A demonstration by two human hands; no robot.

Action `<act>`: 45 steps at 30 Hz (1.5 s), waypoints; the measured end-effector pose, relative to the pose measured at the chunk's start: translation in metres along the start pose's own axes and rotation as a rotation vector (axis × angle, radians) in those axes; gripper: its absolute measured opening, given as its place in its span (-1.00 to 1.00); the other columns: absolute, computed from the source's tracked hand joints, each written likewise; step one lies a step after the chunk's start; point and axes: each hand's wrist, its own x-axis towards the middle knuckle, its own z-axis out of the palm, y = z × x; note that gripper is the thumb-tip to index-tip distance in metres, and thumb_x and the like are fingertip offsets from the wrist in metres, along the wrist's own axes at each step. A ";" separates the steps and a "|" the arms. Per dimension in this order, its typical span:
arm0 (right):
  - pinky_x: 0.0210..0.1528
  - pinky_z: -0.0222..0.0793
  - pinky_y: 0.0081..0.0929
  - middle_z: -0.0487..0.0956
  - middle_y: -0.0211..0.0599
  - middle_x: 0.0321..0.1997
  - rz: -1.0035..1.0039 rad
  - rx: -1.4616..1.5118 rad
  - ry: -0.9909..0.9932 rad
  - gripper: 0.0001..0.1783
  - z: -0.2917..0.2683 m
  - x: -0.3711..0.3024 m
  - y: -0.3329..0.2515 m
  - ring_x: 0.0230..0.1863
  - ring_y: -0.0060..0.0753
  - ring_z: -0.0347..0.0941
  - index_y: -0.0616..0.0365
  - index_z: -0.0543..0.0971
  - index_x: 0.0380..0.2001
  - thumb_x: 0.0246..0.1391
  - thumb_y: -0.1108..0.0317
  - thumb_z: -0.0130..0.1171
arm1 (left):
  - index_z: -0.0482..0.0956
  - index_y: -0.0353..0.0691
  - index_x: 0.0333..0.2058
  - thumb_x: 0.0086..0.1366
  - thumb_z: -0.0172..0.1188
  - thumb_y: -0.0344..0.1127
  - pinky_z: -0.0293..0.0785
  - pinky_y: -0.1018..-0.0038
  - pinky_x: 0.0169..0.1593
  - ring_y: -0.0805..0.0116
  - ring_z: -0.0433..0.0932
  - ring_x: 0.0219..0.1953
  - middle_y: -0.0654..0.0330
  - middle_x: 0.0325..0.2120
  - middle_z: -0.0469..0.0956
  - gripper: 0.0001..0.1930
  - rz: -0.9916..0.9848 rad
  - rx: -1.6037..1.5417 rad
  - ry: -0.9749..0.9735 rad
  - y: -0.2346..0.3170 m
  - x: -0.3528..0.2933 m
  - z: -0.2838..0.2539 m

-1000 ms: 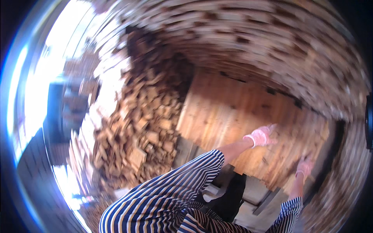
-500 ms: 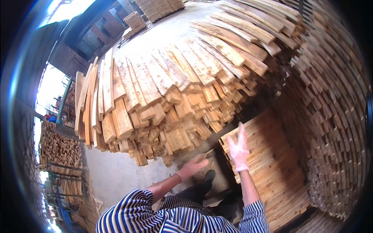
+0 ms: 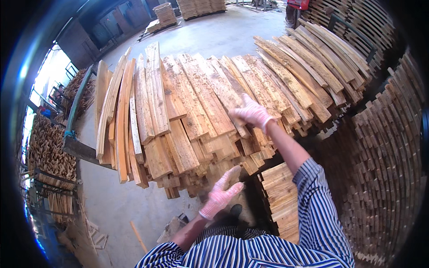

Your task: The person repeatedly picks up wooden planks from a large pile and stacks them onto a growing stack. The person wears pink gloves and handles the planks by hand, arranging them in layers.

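Observation:
A broad pile of rough sawn wooden planks lies in front of me, with their near ends uneven. My right hand, in a pale pinkish glove, is over the near part of the planks at the middle of the pile. Its fingers are apart, and whether it presses on the plank beneath cannot be made out. Lower down, my left hand, gloved alike, is just short of the pile's near ends. Thumb and fingers are spread there, with nothing between them.
A flat layer of planks lies low beside my right arm. Tall stacked wood rises at the right. A green metal bar stands left of the pile, near bundled wood. More stacks stand at the back.
My right hand has moved from above the low flat layer up and forward onto the pile. The left hand remains low, its fingers now pointing more upward. The view has shifted.

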 end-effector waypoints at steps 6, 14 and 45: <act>-0.30 0.64 -0.54 0.64 0.02 0.05 0.151 0.308 -0.098 -0.10 -0.060 -0.008 -0.026 -0.20 -0.39 0.64 0.29 0.34 0.34 0.03 0.09 0.48 | 0.19 -0.29 0.42 0.42 0.25 -0.29 0.23 0.36 0.40 0.29 0.32 0.35 0.09 0.35 0.32 -0.32 -0.036 -0.098 0.068 -0.003 -0.024 -0.026; 0.00 0.61 -0.30 0.40 0.18 0.35 0.127 -0.268 -0.003 0.64 -0.022 0.029 0.062 0.12 -0.03 0.55 0.31 -0.17 0.52 -0.47 -0.07 0.71 | 0.04 -0.29 0.47 0.39 0.31 -0.25 0.38 0.43 0.31 0.24 0.27 0.39 0.02 0.37 0.28 -0.18 -0.062 -0.168 0.217 -0.022 0.072 0.025; 0.38 0.25 -0.37 0.42 0.03 0.31 0.313 0.132 -0.349 0.29 -0.046 -0.223 0.124 0.33 -0.19 0.35 0.38 0.11 0.43 -0.22 0.02 0.65 | 0.39 -0.17 0.30 0.30 0.21 0.35 0.45 0.08 0.27 0.06 0.50 0.22 0.03 0.18 0.53 -0.18 -0.391 -0.727 -0.077 -0.062 0.102 0.066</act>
